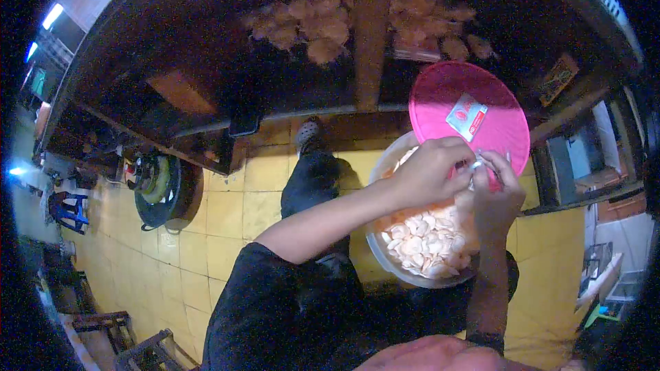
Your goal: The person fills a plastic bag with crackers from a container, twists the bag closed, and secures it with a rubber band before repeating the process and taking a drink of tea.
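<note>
My left hand reaches in from the left over a pale round tub, its fingers pinched together. Close against it, my right hand is also closed, fingertips meeting those of the left. A small white piece shows between the fingertips; its kind I cannot tell. Below the hands, many pale, curved pieces fill the near part of the tub, with orange showing around them. Just beyond the hands is a pink round disc with a label; the fingers overlap its lower edge.
A dark wooden table stands ahead, with clusters of light brown pieces on it. On the yellow tiled floor at left sits a black basin with things in it. My leg extends forward beside the tub. Wooden stools are at lower left.
</note>
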Motion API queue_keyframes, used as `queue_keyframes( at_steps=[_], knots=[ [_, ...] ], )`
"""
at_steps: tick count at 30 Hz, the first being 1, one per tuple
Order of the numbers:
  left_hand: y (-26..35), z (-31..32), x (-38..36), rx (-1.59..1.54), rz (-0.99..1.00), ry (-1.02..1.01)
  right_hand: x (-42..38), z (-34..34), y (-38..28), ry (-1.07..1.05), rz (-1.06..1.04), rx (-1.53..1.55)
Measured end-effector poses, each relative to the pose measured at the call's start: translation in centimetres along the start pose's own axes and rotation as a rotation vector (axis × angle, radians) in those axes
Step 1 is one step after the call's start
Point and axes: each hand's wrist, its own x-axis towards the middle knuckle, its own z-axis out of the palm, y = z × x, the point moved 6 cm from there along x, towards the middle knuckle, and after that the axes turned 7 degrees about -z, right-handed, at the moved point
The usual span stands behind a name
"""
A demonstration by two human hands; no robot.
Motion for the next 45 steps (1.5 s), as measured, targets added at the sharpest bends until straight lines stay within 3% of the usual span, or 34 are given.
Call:
queue_keyframes(
  at_steps=[2, 4, 8, 10, 11, 13, 14, 16, 17, 19, 20, 23, 26, 32, 38, 45],
  knots=[
    [-0.1, -0.2, 0.0, 0.114, 0.049, 0.018, -0.2, 0.8, 0.5, -0.052, 0.072, 0.027],
    [0.5, 0.0, -0.3, 0.426, 0.292, 0.036, -0.4, 1.4, 0.3, -0.068, 0.220, 0.174],
    [0.5, -0.4, -0.5, 0.484, 0.262, 0.010, -1.2, 2.5, 2.1, -0.141, 0.231, 0.149],
    [0.5, -0.6, -0.4, 0.483, 0.263, -0.048, -0.4, 2.3, -0.5, -0.193, -0.030, 0.113],
    [0.4, -0.8, -0.4, 0.484, 0.260, -0.047, -0.3, 2.1, -0.4, -0.196, -0.031, 0.115],
    [0.2, -0.7, -0.5, 0.423, 0.237, -0.128, -0.6, 2.7, 0.4, -0.459, -0.024, 0.158],
    [-0.1, -0.7, -0.6, 0.419, 0.240, -0.131, -0.6, 2.6, 0.6, -0.456, -0.020, 0.154],
    [-1.3, -0.7, -0.4, 0.274, 0.065, -0.189, -0.5, 2.9, 0.9, -0.533, 0.017, 0.317],
    [-1.4, -0.7, -0.5, 0.261, 0.078, -0.198, -0.7, 2.9, 0.6, -0.522, 0.027, 0.304],
    [-2.9, -1.6, -0.3, 0.024, -0.248, -0.160, -0.5, 2.5, -0.7, -0.269, 0.102, 0.266],
    [-2.8, -1.3, -0.3, 0.014, -0.237, -0.176, -0.5, 2.3, -0.5, -0.254, 0.113, 0.254],
    [-2.9, -2.0, -0.3, -0.161, -0.333, 0.003, -0.3, 1.7, -2.6, -0.159, -0.420, -0.249],
    [-2.8, -1.8, -0.3, -0.278, -0.364, 0.140, -0.6, 2.4, -2.4, -0.253, -0.417, -0.352],
    [-1.9, -1.7, -0.2, -0.102, -0.272, 0.038, -1.3, 2.8, -1.6, -0.226, -0.342, -0.316],
    [-1.8, -1.5, -0.5, -0.027, -0.326, -0.083, -1.3, 2.5, -1.6, -0.198, -0.315, -0.348],
    [-2.7, -1.3, -1.2, -0.122, -0.282, -0.070, -0.9, 2.6, -1.2, -0.224, -0.258, -0.155]
  ],
)
